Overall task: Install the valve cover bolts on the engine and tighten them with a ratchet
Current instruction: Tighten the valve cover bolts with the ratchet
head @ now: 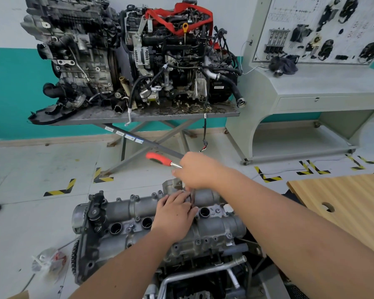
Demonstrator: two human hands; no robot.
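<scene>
1. Work area: the engine [160,229] sits low in front of the person, with the valve cover [216,225] facing up. Several bolts [133,197] are seated along the cover's far edge, and others show along the near edge.
2. Right hand [198,170]: the fingers are curled around the head end of the ratchet [160,159]. The red handle projects up and to the left, clear of the engine. An extension appears to run down from the hand toward the cover; the socket end is hidden behind the left hand.
3. Left hand [174,214]: it rests on the middle of the cover, fingers curled around the lower part of the tool near the far edge. What the fingertips contact cannot be told.
4. Step in hand (judgement): tightening. The tool is being seated on a bolt at the far side of the cover, with the left hand steadying it.
5. Next move (judgement): confirm the socket is square on the bolt head, then move the right hand out along the handle for leverage and swing it while the left hand keeps the extension upright.
6. Risk (judgement): a tilted extension may slip off the bolt.
</scene>
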